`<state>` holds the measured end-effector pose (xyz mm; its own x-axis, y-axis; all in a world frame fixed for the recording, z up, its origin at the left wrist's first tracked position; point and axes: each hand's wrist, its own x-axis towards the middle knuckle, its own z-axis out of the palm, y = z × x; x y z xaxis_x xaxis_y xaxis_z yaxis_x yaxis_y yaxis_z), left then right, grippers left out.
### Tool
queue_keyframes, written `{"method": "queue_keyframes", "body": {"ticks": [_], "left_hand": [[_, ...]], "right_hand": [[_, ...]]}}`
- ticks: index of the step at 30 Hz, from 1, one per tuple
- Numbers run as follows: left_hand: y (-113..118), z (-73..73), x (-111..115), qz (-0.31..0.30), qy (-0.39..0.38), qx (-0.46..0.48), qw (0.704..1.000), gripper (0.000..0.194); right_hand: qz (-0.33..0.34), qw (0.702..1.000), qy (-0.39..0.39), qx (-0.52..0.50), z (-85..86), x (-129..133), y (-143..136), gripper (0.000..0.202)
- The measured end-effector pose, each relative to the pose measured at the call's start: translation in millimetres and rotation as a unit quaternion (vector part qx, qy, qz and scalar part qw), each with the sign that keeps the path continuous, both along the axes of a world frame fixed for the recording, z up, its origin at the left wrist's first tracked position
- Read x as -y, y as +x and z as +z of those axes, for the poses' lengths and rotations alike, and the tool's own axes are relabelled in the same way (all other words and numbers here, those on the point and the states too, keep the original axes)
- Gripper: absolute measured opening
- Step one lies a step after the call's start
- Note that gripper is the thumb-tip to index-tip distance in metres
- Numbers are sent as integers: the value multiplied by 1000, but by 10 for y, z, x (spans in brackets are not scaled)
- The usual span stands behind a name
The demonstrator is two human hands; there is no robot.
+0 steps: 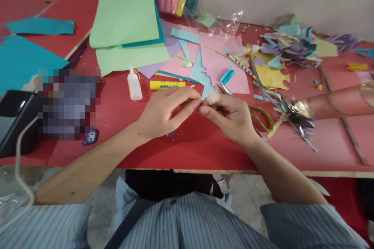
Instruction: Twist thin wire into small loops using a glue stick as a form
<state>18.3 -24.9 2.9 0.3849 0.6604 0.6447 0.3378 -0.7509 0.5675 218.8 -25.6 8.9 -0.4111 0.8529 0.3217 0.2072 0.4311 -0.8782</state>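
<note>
My left hand (172, 111) and my right hand (229, 114) meet fingertip to fingertip above the red table (201, 151). Both are closed in a pinch; whatever is between the fingertips is too small to make out. A light bandage wraps a finger of my right hand. Just beyond my left hand lies a yellow glue stick (167, 85), with a small white glue bottle (134, 85) to its left. Scissors with olive-yellow handles (263, 118) lie beside my right hand, partly hidden by it.
Green sheets (125, 15), pink paper (223, 62) and wrapped clay sticks (175, 0) lie at the back. A pile of paper scraps (289, 46) is at the back right. A pinkish cylinder (339, 100) reaches in from the right. A black device (17, 124) stands left, near a white cable.
</note>
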Motion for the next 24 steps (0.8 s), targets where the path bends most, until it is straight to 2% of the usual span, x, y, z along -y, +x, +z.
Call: {"method": "queue_keyframes", "body": {"ticks": [6,13,17,21,24], "left_hand": [[-19,37,-4,-16,-41,-15,999,14],[-54,55,-17,-34,-71,-54,995,13],[-66,77,-33,-62,-107,-58,991,15],[-92,128,-57,-118,-186,-50,974,20],[-111,155,-68,-167,-290,-18,942,22]], "right_hand": [[-2,997,49,60,1,-4,65,15],[-46,991,91,91,58,-45,143,30],[-15,981,145,130,90,-57,171,23],[27,974,181,136,122,-77,192,20],[50,978,154,131,142,-81,208,18]]}}
